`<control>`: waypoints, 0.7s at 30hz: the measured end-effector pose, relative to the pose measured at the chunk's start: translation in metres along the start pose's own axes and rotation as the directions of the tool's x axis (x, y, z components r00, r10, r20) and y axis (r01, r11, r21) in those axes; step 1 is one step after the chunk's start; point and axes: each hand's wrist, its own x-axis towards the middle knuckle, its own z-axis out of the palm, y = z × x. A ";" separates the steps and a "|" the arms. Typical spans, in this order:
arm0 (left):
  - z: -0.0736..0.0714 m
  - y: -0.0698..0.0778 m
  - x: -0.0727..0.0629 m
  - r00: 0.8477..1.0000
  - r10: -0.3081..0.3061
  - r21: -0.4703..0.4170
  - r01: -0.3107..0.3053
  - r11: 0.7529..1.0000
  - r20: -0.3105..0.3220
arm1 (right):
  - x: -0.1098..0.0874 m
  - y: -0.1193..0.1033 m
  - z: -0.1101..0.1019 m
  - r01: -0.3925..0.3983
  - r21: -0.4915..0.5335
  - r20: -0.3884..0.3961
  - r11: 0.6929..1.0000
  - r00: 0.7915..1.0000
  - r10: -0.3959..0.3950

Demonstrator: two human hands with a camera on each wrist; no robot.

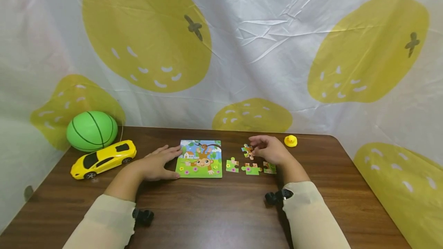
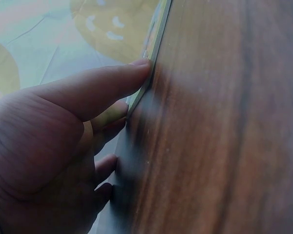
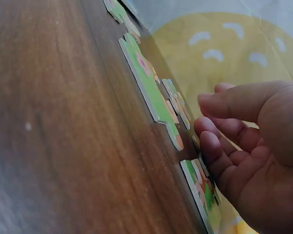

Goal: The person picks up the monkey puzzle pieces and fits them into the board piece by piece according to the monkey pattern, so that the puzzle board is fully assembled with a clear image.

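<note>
A square monkey picture puzzle board (image 1: 199, 159) lies flat on the brown table. My left hand (image 1: 157, 164) is at its left side, thumb along the near corner and a fingertip on the left edge farther back; the left wrist view shows the thumb (image 2: 112, 83) against the board's edge. Right of the board lie several loose jigsaw pieces, among them a green one with a pink flower (image 1: 252, 169). My right hand (image 1: 271, 151) hovers over them, loosely bent fingers beside the farthest piece (image 1: 247, 150). In the right wrist view, nothing shows between thumb and fingers.
At the left stand a yellow toy car (image 1: 104, 159) and a green ball with black lines (image 1: 92, 131). A small yellow rubber duck (image 1: 290, 140) sits beyond my right hand. A white curtain with yellow fruit prints (image 1: 256, 68) hangs behind the wooden table (image 1: 207, 210).
</note>
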 end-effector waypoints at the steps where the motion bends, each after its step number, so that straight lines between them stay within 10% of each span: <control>1: 0.000 0.000 0.000 1.000 0.000 0.000 0.000 1.000 -0.001 | 0.000 0.001 0.000 -0.008 -0.001 0.003 1.000 1.000 0.008; 21: 0.000 -0.001 0.000 1.000 -0.007 0.002 0.007 1.000 0.001 | 0.000 -0.004 0.006 -0.092 -0.001 0.019 0.996 0.996 0.092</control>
